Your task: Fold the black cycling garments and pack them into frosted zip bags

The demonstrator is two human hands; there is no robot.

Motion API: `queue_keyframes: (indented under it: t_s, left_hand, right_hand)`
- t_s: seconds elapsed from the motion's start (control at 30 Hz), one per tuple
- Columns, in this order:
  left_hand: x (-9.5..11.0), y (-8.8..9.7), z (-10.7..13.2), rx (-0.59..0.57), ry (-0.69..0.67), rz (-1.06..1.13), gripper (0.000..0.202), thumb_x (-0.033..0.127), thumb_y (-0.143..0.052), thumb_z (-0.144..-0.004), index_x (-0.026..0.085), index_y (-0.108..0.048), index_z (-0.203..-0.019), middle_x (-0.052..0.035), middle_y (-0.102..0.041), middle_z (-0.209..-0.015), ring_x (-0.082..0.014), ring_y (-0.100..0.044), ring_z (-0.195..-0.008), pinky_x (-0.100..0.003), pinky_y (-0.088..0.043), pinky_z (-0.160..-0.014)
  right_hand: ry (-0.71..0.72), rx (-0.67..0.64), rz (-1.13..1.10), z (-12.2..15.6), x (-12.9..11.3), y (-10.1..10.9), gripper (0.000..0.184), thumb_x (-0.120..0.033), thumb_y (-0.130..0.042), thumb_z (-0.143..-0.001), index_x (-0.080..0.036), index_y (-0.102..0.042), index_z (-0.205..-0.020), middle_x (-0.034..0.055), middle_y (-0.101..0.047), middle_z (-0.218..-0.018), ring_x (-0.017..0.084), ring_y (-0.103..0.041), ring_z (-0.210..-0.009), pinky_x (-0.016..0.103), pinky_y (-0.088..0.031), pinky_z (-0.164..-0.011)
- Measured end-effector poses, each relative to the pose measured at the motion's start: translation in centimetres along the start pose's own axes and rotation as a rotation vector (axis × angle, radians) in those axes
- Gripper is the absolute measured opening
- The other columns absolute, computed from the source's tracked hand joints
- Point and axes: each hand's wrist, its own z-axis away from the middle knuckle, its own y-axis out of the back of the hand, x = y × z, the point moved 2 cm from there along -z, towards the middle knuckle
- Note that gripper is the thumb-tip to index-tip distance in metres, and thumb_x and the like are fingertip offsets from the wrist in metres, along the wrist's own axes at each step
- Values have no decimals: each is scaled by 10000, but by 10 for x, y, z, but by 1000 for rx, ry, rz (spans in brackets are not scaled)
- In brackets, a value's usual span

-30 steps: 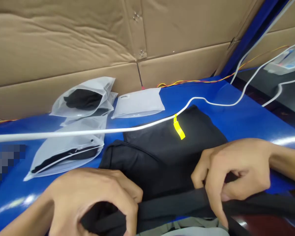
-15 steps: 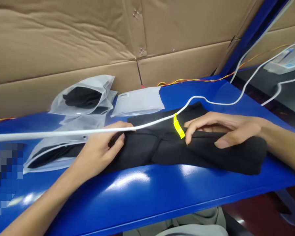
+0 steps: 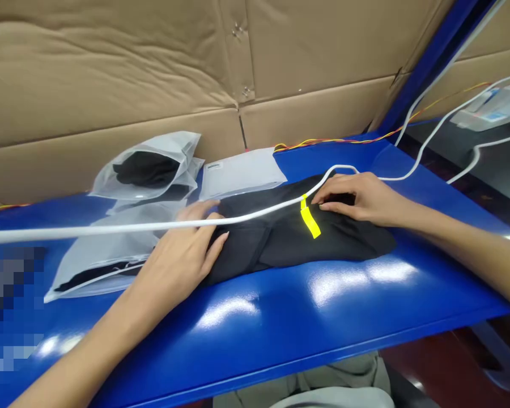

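A folded black garment (image 3: 276, 241) lies lengthwise on the blue table, its exact kind not clear. My left hand (image 3: 189, 243) rests on the garment's left end with fingers apart, thumb toward me. At the far right side, my right hand (image 3: 357, 195) has thumb and fingers pinched together on the black cloth. A yellow tag (image 3: 310, 221) is wrapped around a white cable (image 3: 255, 214) that crosses above the garment and passes over my left fingers. Part of the garment's left end is hidden beneath my left hand.
Translucent zip bags (image 3: 106, 249) with black cloth inside lie at the left, one bag (image 3: 147, 167) gaping. A flat translucent bag (image 3: 242, 173) rests by the cardboard wall (image 3: 153, 73). Red and yellow wires (image 3: 335, 141) run along the blue table's (image 3: 280, 317) back edge.
My right hand has moved away from me and slightly left, closing into a pinch. The garment's right end now reaches less far right. My left hand has shifted slightly right.
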Motion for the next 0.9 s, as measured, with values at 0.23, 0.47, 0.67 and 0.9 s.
queue_keyframes:
  t_s: [0.23, 0.47, 0.67, 0.9]
  left_hand:
    - [-3, 0, 1, -55, 24, -1, 449, 376, -260, -1117, 165, -643, -1220, -154, -744, -1214, -331, -730, -965, -428, -565, -789]
    - [-5, 4, -1, -81, 151, -28, 482, 444, -256, -1102, 197, -668, -1127, -113, -757, -916, -319, -706, -731, -368, -473, -617]
    - [-5, 4, -1, -172, 150, 70, 446, 471, -331, -1084, 213, -688, -1153, -106, -809, -1025, -359, -770, -895, -427, -576, -757]
    - [-2, 1, -4, -55, 45, 188, 365, 397, -343, -1094, 198, -645, -1138, -151, -729, -1301, -332, -689, -1219, -484, -554, -1056]
  right_hand:
    - [-31, 26, 4, -2, 0, 2, 211, -399, -622, -988, -268, -787, -971, 51, -808, -1027, 259, -746, -952, 390, -538, -876]
    - [-215, 7, -97, 1, 5, 7, 341, -540, -661, -959, -226, -790, -987, 84, -810, -1027, 269, -741, -905, 390, -532, -795]
    - [-235, -62, -208, 2, -2, 5, 502, -686, -664, -934, -242, -802, -1122, 80, -805, -1079, 271, -741, -956, 371, -564, -777]
    - [-96, -59, -33, -1, -3, 2, 556, -690, -768, -832, -225, -817, -1132, 131, -737, -1152, 280, -688, -908, 410, -554, -758]
